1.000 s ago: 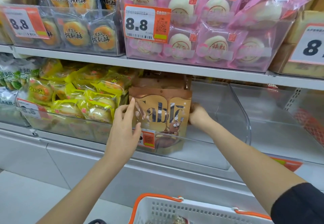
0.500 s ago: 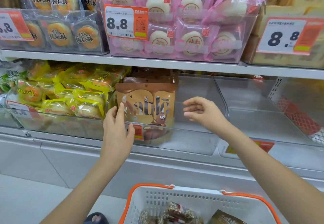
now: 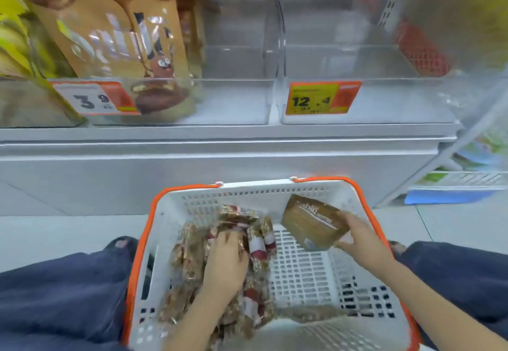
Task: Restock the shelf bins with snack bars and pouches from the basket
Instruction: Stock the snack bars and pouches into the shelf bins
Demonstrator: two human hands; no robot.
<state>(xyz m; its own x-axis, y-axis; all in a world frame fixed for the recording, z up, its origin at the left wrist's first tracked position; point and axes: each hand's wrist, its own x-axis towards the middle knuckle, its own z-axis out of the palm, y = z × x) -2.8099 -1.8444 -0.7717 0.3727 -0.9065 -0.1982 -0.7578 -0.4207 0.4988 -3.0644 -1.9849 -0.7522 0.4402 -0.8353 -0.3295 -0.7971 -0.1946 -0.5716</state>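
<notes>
With the right hand pinching a brown pouch by one edge over the basket and the left hand clutching loose snack bars, either load risks slipping back.

One white basket with orange rim, one brown pouch lifted over it, a pile of snack bars too blurred to count, two price tags, 3.9 and 12.4, two hands
</notes>
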